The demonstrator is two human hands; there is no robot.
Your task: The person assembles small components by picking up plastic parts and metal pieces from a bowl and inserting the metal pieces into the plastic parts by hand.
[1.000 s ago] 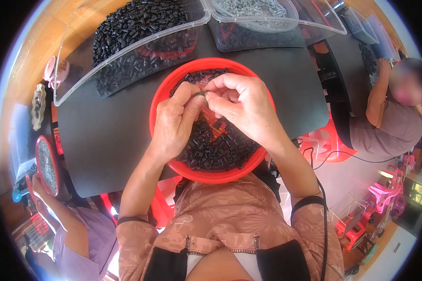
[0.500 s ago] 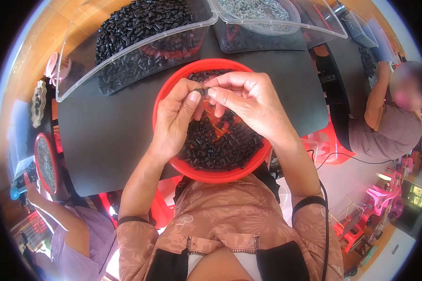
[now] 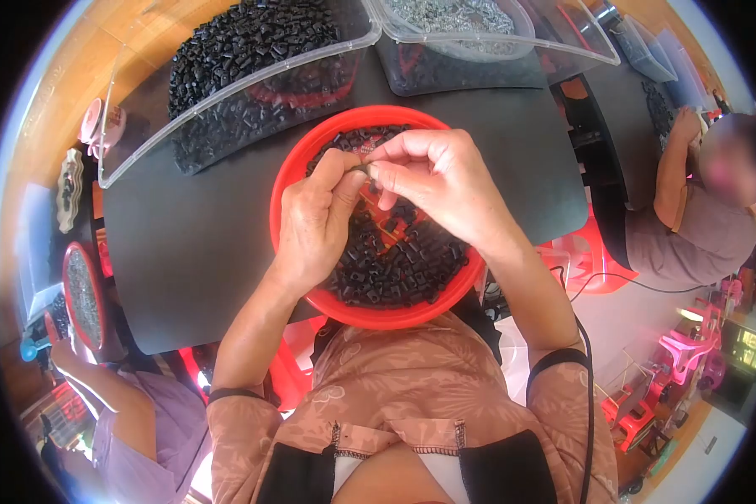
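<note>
My left hand point(image 3: 315, 223) and my right hand point(image 3: 441, 185) meet over a red basin point(image 3: 378, 317). Between the left thumb and forefinger is a small dark piece point(image 3: 362, 168), mostly covered by the fingertips. The right thumb and forefinger pinch at the same spot; whatever they hold is too small and hidden to make out. Below both hands, many small black plastic parts point(image 3: 395, 273) lie in the basin, with some of its red bottom showing among them.
Beyond the basin stand a clear plastic bin of black parts point(image 3: 252, 50) and another bin holding small silvery metal pieces point(image 3: 454, 17). One co-worker point(image 3: 689, 202) sits at right, another point(image 3: 143, 412) at lower left beside a red-rimmed tray point(image 3: 82, 294). A black cable point(image 3: 589, 395) runs along my right arm.
The left thumb and finger have turned slightly, so the dark piece shows less. Both hands stay pinched together over the basin. The right-hand co-worker's hand has shifted a little.
</note>
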